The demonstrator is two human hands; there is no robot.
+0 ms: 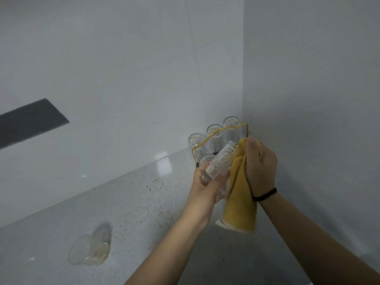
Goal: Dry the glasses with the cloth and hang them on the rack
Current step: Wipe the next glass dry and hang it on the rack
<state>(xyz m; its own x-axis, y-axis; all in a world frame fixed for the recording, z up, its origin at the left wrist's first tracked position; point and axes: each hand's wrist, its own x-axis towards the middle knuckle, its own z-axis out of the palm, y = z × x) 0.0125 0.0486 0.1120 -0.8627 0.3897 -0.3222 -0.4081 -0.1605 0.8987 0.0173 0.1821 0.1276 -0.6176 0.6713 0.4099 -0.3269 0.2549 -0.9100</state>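
Note:
My left hand [202,187] grips a clear ribbed glass [220,165] by its base, tilted up to the right. My right hand [260,163] grips a yellow cloth [240,202] and holds it against the glass's upper end, with the rest of the cloth hanging down. Behind both hands, in the corner, stands the gold wire rack [218,136]. Several ribbed glasses [213,132] hang upside down on it. Another clear glass [89,250] stands on the counter at the lower left, apart from my hands.
The grey speckled counter [133,202] carries yellowish stains and water rings. White tiled walls meet in a corner right behind the rack. A dark strip [30,120] crosses the left wall.

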